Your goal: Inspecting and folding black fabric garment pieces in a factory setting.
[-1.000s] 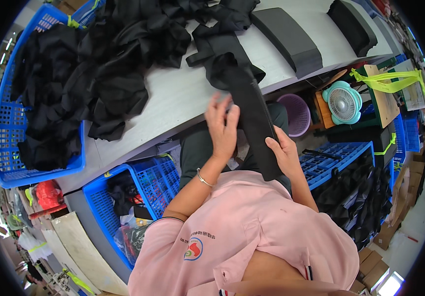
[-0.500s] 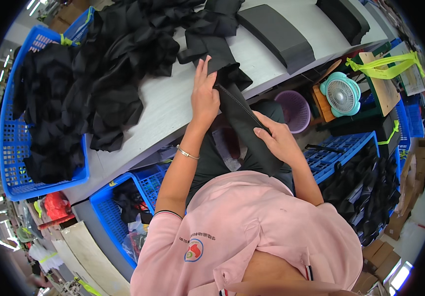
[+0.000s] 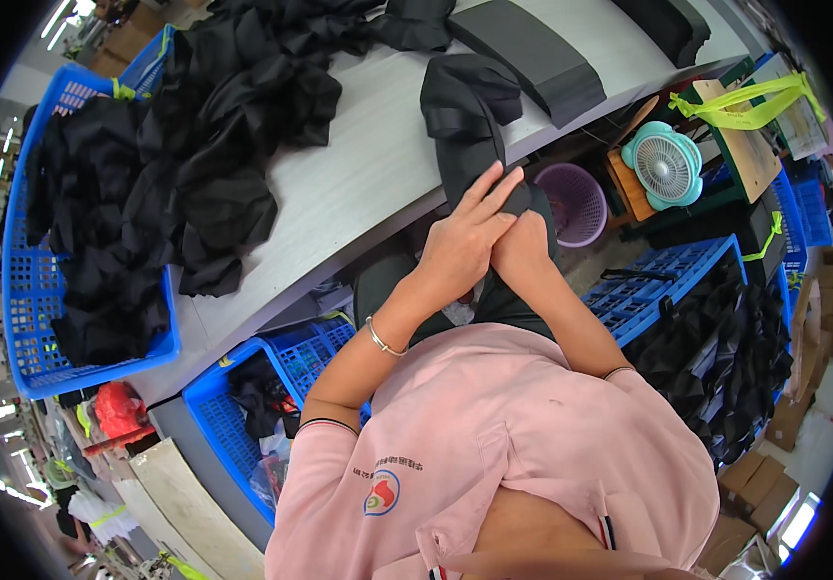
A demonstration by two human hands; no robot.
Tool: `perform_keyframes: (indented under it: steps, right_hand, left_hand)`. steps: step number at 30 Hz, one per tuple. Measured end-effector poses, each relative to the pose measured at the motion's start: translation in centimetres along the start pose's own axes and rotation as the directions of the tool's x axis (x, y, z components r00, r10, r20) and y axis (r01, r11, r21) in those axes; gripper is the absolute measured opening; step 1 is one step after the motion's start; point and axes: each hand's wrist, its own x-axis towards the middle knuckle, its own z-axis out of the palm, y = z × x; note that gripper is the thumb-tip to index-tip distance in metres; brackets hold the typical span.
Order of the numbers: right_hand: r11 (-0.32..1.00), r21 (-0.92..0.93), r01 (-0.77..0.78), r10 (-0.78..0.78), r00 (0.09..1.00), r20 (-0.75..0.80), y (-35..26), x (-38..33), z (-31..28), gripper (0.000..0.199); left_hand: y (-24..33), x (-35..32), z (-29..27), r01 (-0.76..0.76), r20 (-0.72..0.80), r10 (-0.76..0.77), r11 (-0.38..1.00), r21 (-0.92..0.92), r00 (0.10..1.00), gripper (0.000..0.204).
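A long black fabric piece (image 3: 463,116), partly folded at its far end, lies across the table's near edge and runs down under my hands. My left hand (image 3: 465,237) rests on it with fingers stretched out and slightly apart; its thumb is hidden. Right beside it and touching it, my right hand (image 3: 525,253) is closed on the near part of the fabric, knuckles up. What lies beneath both hands is covered. To the left on the table spreads a large heap of loose black fabric pieces (image 3: 233,145).
A blue basket (image 3: 25,319) of black fabric stands at the left. Two dark curved blocks, the nearer (image 3: 532,58), sit on the grey-white table (image 3: 359,126). A purple bin (image 3: 576,203), a teal fan (image 3: 663,164) and another blue basket (image 3: 677,280) are at the right.
The fabric piece has come away from the heap toward the right and bent over the table edge. My left hand has moved down and right, and my right hand slightly up, until they meet.
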Motion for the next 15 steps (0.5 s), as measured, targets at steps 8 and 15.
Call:
perform_keyframes:
  steps: [8,15]
  right_hand:
    - [0.329,0.895,-0.302,0.242,0.943,0.229,2.0,0.9,3.0,0.025]
    - [-0.114,0.941,-0.319,0.407,0.849,0.337,-1.5,1.9,0.0,0.045]
  left_hand:
    - [0.6,-3.9,-0.7,0.021,-0.252,-0.058,0.989,-0.146,0.966,0.046]
    - [0.7,-5.6,0.9,0.281,-0.504,-0.242,0.96,0.002,0.829,0.077]
